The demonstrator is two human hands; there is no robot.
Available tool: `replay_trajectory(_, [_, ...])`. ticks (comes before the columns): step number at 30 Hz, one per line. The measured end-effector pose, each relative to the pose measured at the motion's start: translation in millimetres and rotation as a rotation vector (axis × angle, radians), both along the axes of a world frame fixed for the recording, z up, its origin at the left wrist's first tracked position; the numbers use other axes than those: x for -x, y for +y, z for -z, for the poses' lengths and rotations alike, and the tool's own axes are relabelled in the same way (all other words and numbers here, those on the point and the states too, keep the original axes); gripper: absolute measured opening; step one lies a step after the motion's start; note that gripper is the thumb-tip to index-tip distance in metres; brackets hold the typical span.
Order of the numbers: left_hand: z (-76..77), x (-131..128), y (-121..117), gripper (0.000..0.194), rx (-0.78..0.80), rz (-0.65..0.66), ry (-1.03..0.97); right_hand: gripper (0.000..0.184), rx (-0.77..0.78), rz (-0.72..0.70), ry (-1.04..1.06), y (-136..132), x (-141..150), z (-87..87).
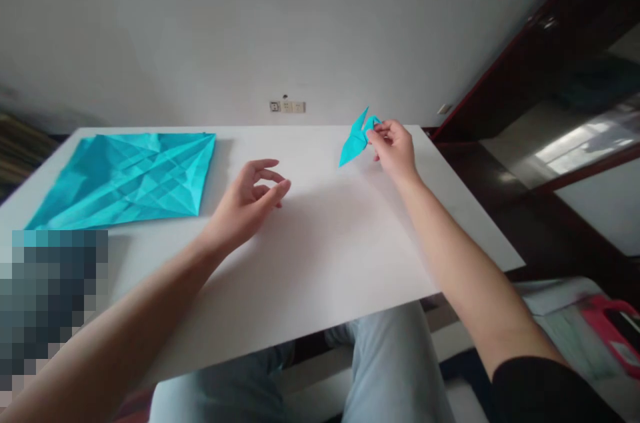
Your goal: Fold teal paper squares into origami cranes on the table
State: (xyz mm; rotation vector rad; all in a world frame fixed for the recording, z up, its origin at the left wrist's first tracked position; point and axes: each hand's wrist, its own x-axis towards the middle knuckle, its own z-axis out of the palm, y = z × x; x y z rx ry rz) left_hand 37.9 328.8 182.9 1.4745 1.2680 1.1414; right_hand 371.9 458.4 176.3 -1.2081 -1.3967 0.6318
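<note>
The left arm (pixel 145 309) slants in over the table (pixel 320 263)'s near edge, bare, its wrist almost straight; the left hand (pixel 247 199) hovers above the table's middle, fingers loosely curled, thumb apart. The right arm (pixel 460 249) reaches across the table's right side, the right hand (pixel 397 149) near the far right corner, thumb and fingertips pinched.

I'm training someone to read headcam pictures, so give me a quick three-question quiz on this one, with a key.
1. Fill in: as the wearer sees it, the creased turquoise sheet lies toward the ____ end of the white table.
2. Choose: the right hand is holding (a) the creased turquoise sheet, (b) an origami crane, (c) nothing.
3. True or false: the left hand is touching the origami crane.

Key: 1. left; 2. b; 3. false, the hand is empty and well apart from it.
</note>
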Motion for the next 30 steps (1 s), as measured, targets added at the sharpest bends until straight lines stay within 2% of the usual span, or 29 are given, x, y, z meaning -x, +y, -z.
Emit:
replay_trajectory(4, [-3.4,-1.4,-3.7,0.073,-0.006,0.015,0.014,0.035,0.060,0.299,-0.079,19.6,-45.4,0.8])
replay_trajectory(7, [-4.0,-2.0,-5.1,0.074,0.003,0.037,0.035,0.029,0.055,0.372,-0.117,23.7,-63.6,4.0])
replay_trajectory(13, [-3.1,-1.3,-6.4,0.072,0.009,0.070,0.075,0.019,0.049,0.420,-0.144,30.7,-79.1,17.1])
replay_trajectory(16, [-1.9,-1.2,-6.9,0.071,0.001,0.075,0.087,0.023,0.043,0.443,-0.139,32.4,-84.2,22.5])
replay_trajectory(19, [-0.1,0.0,-5.7,0.071,-0.005,0.092,0.100,0.036,0.009,0.493,-0.127,32.1,-87.1,23.5])
replay_trajectory(23, [5.5,3.8,1.5,0.065,-0.053,0.111,0.161,0.045,-0.069,0.592,-0.095,34.9,-88.4,14.6])
replay_trajectory(27, [15.2,3.6,7.9,0.047,-0.202,0.089,0.360,0.049,-0.135,0.626,-0.024,36.8,-78.3,1.3])
replay_trajectory(28, [17.5,2.6,8.2,0.042,-0.265,0.086,0.402,0.048,-0.169,0.610,-0.008,35.4,-73.0,-0.8])
replay_trajectory(30, [20.9,1.2,7.9,0.037,-0.366,0.052,0.497,0.043,-0.375,0.503,-0.075,29.7,-60.7,-2.3])
